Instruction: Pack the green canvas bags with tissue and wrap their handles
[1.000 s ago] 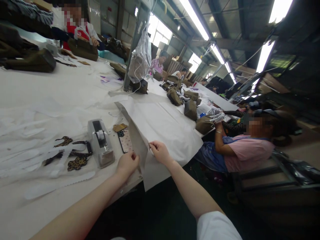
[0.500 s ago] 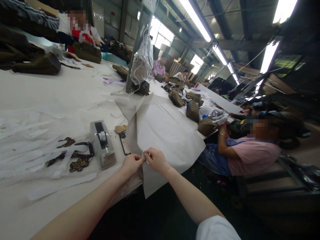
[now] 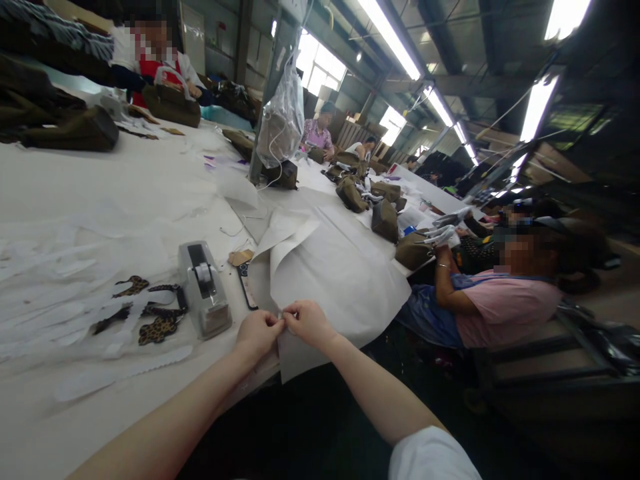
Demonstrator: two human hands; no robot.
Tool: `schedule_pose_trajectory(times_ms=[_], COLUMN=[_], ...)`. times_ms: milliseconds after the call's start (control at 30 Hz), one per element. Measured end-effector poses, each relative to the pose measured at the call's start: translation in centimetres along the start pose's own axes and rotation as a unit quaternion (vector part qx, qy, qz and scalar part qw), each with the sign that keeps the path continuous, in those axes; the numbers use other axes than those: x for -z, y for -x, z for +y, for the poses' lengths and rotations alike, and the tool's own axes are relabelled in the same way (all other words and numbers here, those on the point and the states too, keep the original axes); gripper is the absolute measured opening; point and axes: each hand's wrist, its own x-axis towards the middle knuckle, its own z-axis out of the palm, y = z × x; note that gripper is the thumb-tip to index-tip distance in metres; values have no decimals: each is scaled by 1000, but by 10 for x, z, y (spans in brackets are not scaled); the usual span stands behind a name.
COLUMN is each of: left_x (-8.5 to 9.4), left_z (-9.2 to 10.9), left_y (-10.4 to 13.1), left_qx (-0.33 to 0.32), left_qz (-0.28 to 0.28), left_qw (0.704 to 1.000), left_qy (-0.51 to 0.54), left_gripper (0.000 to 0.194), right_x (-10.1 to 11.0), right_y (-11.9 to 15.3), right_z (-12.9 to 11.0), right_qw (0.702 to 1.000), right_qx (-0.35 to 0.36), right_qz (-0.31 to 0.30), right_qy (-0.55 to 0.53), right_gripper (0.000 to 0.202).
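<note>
At the table's near edge, my left hand (image 3: 261, 331) and my right hand (image 3: 309, 322) meet, thumbs and fingertips pinched together. Between them they grip the edge of a large white sheet of paper (image 3: 345, 280). The sheet lies over the table corner, its far left part curled over and its near part hanging past the edge. Just left of my hands lies a phone (image 3: 246, 285), partly covered by the paper, with a small brown piece (image 3: 241, 257) at its top. A grey tape dispenser (image 3: 205, 290) stands further left.
Leopard-print scraps (image 3: 157, 329) and white strips (image 3: 75, 267) lie on the left of the table (image 3: 150, 177). A metal post (image 3: 270, 87) rises from the table. Brown bags (image 3: 385, 220) are heaped beyond the paper. A co-worker in pink (image 3: 505, 303) sits at the right, holding a bag.
My pinched hands have shifted slightly left with the paper edge. The sheet's upright fold has flopped over and curled to the left, covering more of the phone.
</note>
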Motion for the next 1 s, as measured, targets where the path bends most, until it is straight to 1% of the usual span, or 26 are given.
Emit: schedule_pose_trajectory(times_ms=[100,233,333,400,533,667,733,767,800,833,867,900,933,1000], left_x=[0,6,10,11,5,0,1,3,5,8,11,13,16,20], left_z=[-2,-5,-7,-8,-11,-15,-17,-18,-19,-21,-22,-23,-24,-26], left_y=[-1,0,2,3,1,-4,-7,-7,-8,-8,-8,-7,-7,-5], left_qx=[-1,-21,-36,-45,-47,-27,-11,-4,2,7,10,14,17,25], left_qz=[12,28,39,45,38,-2,-7,-5,-2,3,7,12,18,31], left_qw=[1000,999,999,998,998,999,999,999,1000,1000,1000,1000,1000,999], left_qy=[1,1,-5,-9,7,46,43,35,25,14,5,-5,-14,-32], left_gripper=[32,39,37,36,34,39,40,39,39,38,38,37,37,36], right_x=[2,12,22,29,36,35,32,31,30,30,31,34,40,60], right_y=[-4,-10,-12,-13,-15,-14,-12,-11,-9,-9,-9,-10,-13,-23], right_z=[4,17,27,30,26,21,22,23,24,26,29,32,38,53], right_qw=[996,982,960,941,915,912,919,924,933,948,966,981,988,984], right_qx=[-54,-122,-185,-214,-232,-229,-223,-220,-211,-195,-176,-158,-145,-150], right_qz=[8,15,1,-13,-32,-29,-20,-13,0,16,30,39,43,42], right_qy=[-66,-140,-211,-262,-330,-339,-323,-314,-293,-252,-187,-108,-28,88], right_gripper=[16,16,21,22,23,28,27,23,25,37,49,56,54,33])
